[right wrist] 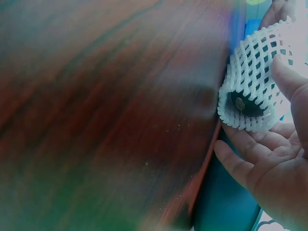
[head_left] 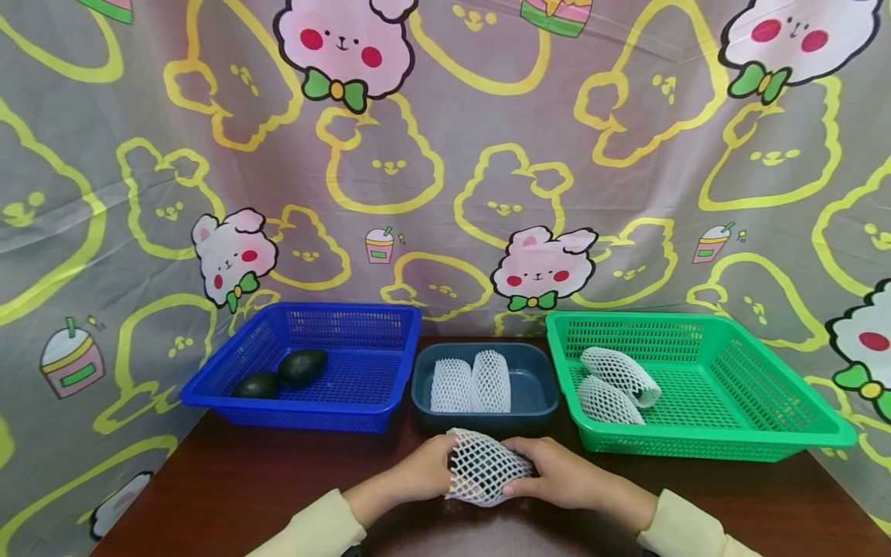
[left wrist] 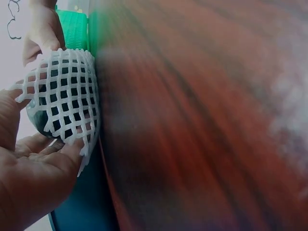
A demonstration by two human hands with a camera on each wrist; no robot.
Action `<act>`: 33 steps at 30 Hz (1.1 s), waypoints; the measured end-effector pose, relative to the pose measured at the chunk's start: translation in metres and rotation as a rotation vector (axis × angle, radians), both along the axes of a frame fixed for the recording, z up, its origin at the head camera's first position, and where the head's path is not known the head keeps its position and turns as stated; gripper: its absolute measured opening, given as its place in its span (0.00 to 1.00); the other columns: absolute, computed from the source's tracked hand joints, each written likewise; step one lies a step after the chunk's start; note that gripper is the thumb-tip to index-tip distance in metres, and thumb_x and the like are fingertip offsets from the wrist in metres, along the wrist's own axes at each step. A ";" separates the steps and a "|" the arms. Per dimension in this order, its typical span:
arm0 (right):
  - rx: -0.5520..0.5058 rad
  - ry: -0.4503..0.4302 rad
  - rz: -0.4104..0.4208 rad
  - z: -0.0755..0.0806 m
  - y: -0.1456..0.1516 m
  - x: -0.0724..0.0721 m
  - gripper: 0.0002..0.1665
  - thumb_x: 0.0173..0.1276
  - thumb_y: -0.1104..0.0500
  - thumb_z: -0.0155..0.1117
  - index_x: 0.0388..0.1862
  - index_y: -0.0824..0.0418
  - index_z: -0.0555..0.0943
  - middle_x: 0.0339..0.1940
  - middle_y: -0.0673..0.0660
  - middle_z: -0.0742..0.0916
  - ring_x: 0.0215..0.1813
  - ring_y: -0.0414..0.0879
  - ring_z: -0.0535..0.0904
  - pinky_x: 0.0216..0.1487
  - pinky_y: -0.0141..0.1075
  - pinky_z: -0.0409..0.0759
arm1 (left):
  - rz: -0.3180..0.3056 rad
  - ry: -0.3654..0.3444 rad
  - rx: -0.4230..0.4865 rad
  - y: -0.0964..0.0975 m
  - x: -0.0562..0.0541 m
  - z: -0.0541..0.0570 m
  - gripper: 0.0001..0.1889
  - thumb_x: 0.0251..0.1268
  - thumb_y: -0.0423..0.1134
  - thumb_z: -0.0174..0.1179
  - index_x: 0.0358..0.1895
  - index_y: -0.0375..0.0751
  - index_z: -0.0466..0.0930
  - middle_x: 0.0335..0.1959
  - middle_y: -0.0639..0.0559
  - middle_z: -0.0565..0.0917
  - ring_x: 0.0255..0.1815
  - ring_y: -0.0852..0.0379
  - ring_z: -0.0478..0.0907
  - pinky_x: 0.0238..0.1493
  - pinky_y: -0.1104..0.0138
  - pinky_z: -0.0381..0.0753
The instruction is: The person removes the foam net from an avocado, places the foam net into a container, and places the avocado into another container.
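Between both hands, above the table in front of the grey-blue tray (head_left: 539,391), is a dark avocado (right wrist: 248,103) inside a white foam net (head_left: 487,468). My left hand (head_left: 425,468) holds the net's left end, thumb and fingers at its spread rim. At that opening, dark green skin shows in the left wrist view. The right hand (head_left: 557,472) grips the other end, thumb on top and fingers beneath. There the avocado's stem end shows through the net's opening in the right wrist view. Two more foam nets (head_left: 491,383) lie side by side in the tray.
To the left stands a blue basket (head_left: 306,418) with two bare avocados (head_left: 303,367). A green basket (head_left: 710,446) at the right holds two white netted pieces (head_left: 619,371); their contents are hard to tell. A patterned curtain (head_left: 431,232) hangs behind the dark wooden table (head_left: 230,487).
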State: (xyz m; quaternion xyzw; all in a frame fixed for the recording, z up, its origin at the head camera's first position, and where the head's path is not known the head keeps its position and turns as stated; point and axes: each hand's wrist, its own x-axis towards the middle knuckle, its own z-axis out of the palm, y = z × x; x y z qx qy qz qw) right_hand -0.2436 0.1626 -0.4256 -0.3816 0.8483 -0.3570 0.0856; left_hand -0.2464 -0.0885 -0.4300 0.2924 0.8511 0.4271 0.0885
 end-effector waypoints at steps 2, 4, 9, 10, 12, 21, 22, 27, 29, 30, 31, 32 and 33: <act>0.003 0.006 0.000 0.000 0.000 0.000 0.35 0.63 0.41 0.67 0.59 0.66 0.76 0.47 0.47 0.84 0.46 0.35 0.78 0.49 0.34 0.78 | 0.003 0.010 -0.009 0.000 0.000 0.000 0.14 0.37 0.18 0.57 0.31 0.36 0.72 0.26 0.56 0.68 0.28 0.64 0.64 0.32 0.72 0.68; 0.007 0.007 -0.001 0.000 0.000 -0.001 0.36 0.63 0.41 0.67 0.59 0.66 0.76 0.47 0.46 0.84 0.46 0.34 0.78 0.49 0.34 0.78 | 0.008 0.023 -0.020 0.000 0.001 0.000 0.14 0.36 0.18 0.55 0.30 0.37 0.71 0.26 0.56 0.67 0.28 0.63 0.64 0.32 0.71 0.68; 0.017 0.016 0.000 0.001 0.001 -0.002 0.35 0.62 0.41 0.67 0.58 0.64 0.77 0.45 0.45 0.84 0.44 0.34 0.78 0.47 0.34 0.78 | 0.012 0.035 -0.047 -0.001 0.001 0.001 0.15 0.36 0.17 0.53 0.28 0.39 0.68 0.24 0.57 0.64 0.25 0.63 0.61 0.28 0.72 0.65; 0.017 0.017 0.000 0.002 0.001 -0.002 0.34 0.62 0.41 0.67 0.57 0.64 0.77 0.45 0.44 0.84 0.44 0.34 0.78 0.47 0.33 0.78 | 0.011 0.034 -0.048 -0.002 0.001 0.001 0.15 0.36 0.17 0.53 0.27 0.39 0.68 0.23 0.57 0.63 0.24 0.64 0.60 0.27 0.72 0.64; 0.018 0.010 -0.002 0.003 0.000 -0.002 0.31 0.62 0.42 0.68 0.56 0.62 0.78 0.43 0.43 0.84 0.42 0.34 0.78 0.46 0.33 0.78 | 0.005 0.034 -0.045 -0.004 0.002 0.001 0.15 0.35 0.17 0.52 0.26 0.40 0.66 0.22 0.58 0.61 0.22 0.65 0.58 0.23 0.73 0.60; -0.028 0.005 -0.011 0.006 0.001 -0.002 0.20 0.62 0.47 0.70 0.46 0.58 0.80 0.37 0.42 0.83 0.37 0.33 0.78 0.39 0.31 0.79 | -0.046 -0.001 -0.011 -0.014 0.001 0.004 0.18 0.33 0.21 0.57 0.35 0.37 0.74 0.27 0.58 0.69 0.26 0.65 0.65 0.28 0.73 0.66; -0.033 0.006 -0.014 0.006 0.001 -0.002 0.18 0.62 0.48 0.70 0.45 0.58 0.80 0.36 0.41 0.83 0.36 0.33 0.77 0.37 0.31 0.79 | -0.054 -0.009 -0.003 -0.015 0.001 0.003 0.19 0.34 0.21 0.58 0.38 0.36 0.75 0.29 0.58 0.72 0.29 0.65 0.68 0.31 0.73 0.68; -0.060 0.013 -0.032 0.007 0.001 -0.001 0.08 0.65 0.54 0.68 0.39 0.56 0.81 0.31 0.41 0.82 0.32 0.33 0.75 0.33 0.30 0.77 | -0.088 -0.086 0.072 -0.020 0.000 0.001 0.22 0.40 0.21 0.62 0.46 0.32 0.75 0.36 0.56 0.79 0.36 0.66 0.75 0.40 0.72 0.76; -0.062 0.010 -0.040 0.008 0.001 -0.001 0.07 0.65 0.56 0.68 0.38 0.55 0.81 0.30 0.41 0.82 0.32 0.33 0.75 0.32 0.30 0.76 | -0.093 -0.131 0.117 -0.022 0.001 0.002 0.22 0.42 0.21 0.63 0.47 0.31 0.74 0.38 0.55 0.80 0.37 0.65 0.77 0.41 0.71 0.78; -0.061 0.012 -0.042 0.009 0.001 -0.001 0.06 0.65 0.56 0.68 0.38 0.55 0.81 0.30 0.41 0.82 0.31 0.33 0.75 0.32 0.30 0.76 | -0.098 -0.154 0.141 -0.023 0.002 0.003 0.23 0.43 0.21 0.63 0.48 0.30 0.74 0.39 0.54 0.81 0.38 0.64 0.77 0.42 0.71 0.78; -0.058 0.012 -0.044 0.010 0.001 -0.001 0.06 0.65 0.56 0.68 0.38 0.55 0.81 0.30 0.41 0.82 0.31 0.33 0.74 0.31 0.30 0.76 | -0.103 -0.172 0.163 -0.023 0.003 0.003 0.23 0.44 0.21 0.64 0.50 0.29 0.74 0.40 0.53 0.81 0.40 0.63 0.78 0.43 0.70 0.79; -0.056 0.016 -0.044 0.010 0.001 -0.001 0.06 0.65 0.56 0.68 0.38 0.55 0.81 0.30 0.41 0.82 0.31 0.33 0.74 0.31 0.30 0.76 | -0.104 -0.181 0.175 -0.024 0.004 0.004 0.24 0.45 0.21 0.65 0.51 0.28 0.74 0.41 0.51 0.81 0.41 0.63 0.78 0.45 0.69 0.79; -0.053 0.022 -0.042 0.010 0.002 -0.002 0.05 0.65 0.56 0.68 0.38 0.55 0.81 0.30 0.41 0.82 0.31 0.33 0.75 0.31 0.30 0.76 | -0.104 -0.190 0.183 -0.025 0.004 0.005 0.25 0.46 0.22 0.66 0.52 0.28 0.73 0.43 0.50 0.81 0.42 0.62 0.78 0.46 0.69 0.79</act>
